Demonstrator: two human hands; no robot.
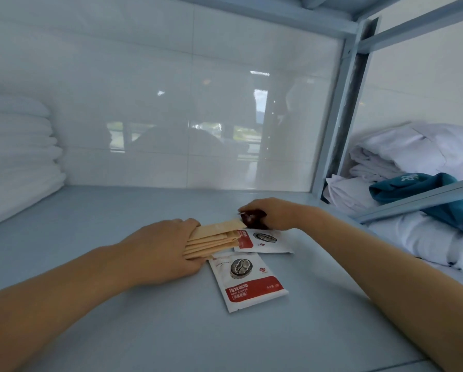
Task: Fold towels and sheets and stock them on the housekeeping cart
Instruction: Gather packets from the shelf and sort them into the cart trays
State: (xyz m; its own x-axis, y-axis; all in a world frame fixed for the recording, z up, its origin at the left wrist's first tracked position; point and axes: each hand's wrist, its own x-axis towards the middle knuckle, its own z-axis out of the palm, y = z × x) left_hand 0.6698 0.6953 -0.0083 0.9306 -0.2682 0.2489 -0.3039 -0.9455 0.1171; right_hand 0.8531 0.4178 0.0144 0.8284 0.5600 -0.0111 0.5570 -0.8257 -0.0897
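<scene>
On the pale blue shelf (pixel 96 216) my left hand (pixel 160 251) grips a stack of tan paper packets (pixel 214 238) from its left side. Just beyond the stack, my right hand (pixel 273 213) curls round a small dark brown packet (pixel 251 220). Two white and red drip coffee sachets lie flat: one (pixel 247 281) in front of the stack, the other (pixel 265 241) partly under it. A pile of folded white towels (pixel 18 157) stands at the shelf's far left.
A glossy white tiled wall (pixel 171 116) closes the back of the shelf. A blue-grey metal post (pixel 343 108) bounds it on the right. Beyond the post lie crumpled white sheets (pixel 413 154) and a teal cloth (pixel 413 186).
</scene>
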